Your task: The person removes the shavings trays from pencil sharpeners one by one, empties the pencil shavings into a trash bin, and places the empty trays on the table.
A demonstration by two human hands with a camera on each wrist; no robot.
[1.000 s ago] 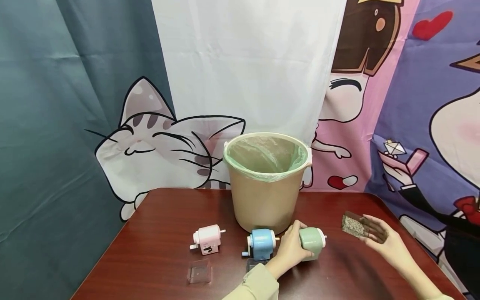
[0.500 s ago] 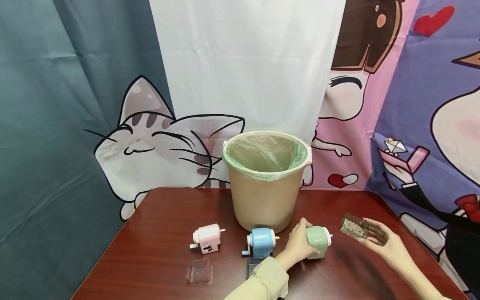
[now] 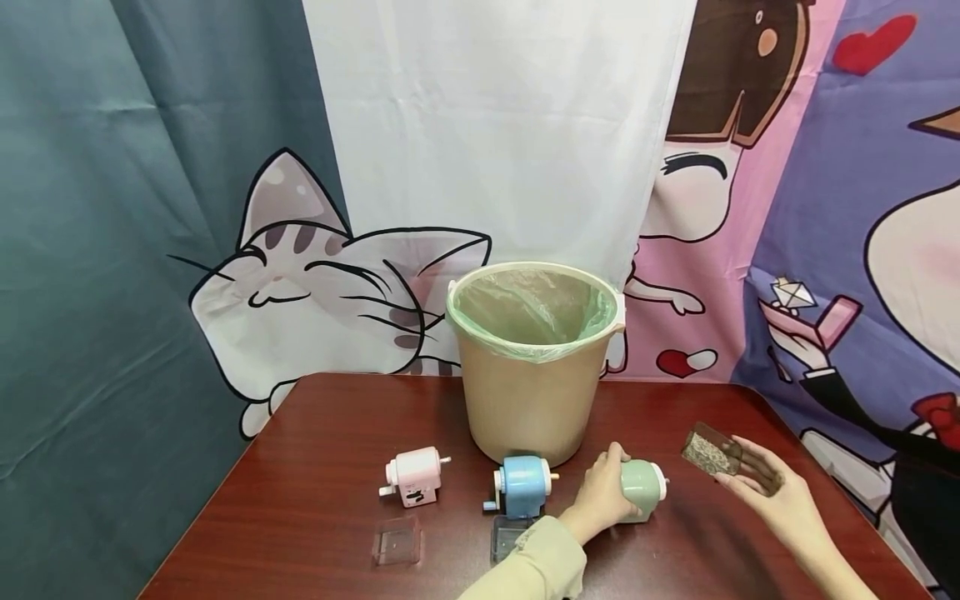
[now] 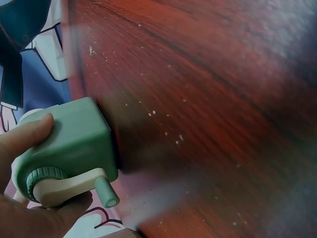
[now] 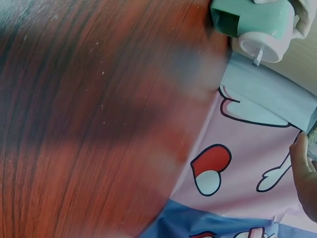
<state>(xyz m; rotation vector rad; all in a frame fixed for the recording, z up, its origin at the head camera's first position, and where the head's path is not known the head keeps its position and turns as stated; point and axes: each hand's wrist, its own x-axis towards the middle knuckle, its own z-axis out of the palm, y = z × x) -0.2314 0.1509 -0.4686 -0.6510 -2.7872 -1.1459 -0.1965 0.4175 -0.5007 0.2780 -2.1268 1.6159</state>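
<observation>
A green crank pencil sharpener is gripped by my left hand, thumb on top and fingers beneath in the left wrist view. Its pale crank faces the left wrist camera. In the right wrist view, the drawer slot in its body is vacant. To the right, my right hand pinches a see-through brownish shavings drawer by its end, above the table. Pale shavings lie inside it. Only a sliver of the drawer shows in the right wrist view, beside my fingers.
A beige bin with a green liner stands behind. Left of my hands are a blue sharpener and a pink sharpener, a drawer in front of the pink one. Small crumbs dot the table.
My left hand has moved a little right with the green sharpener, uncovering more of the dark drawer by the blue one. My right hand has stayed almost in place, its drawer tilting slightly.
</observation>
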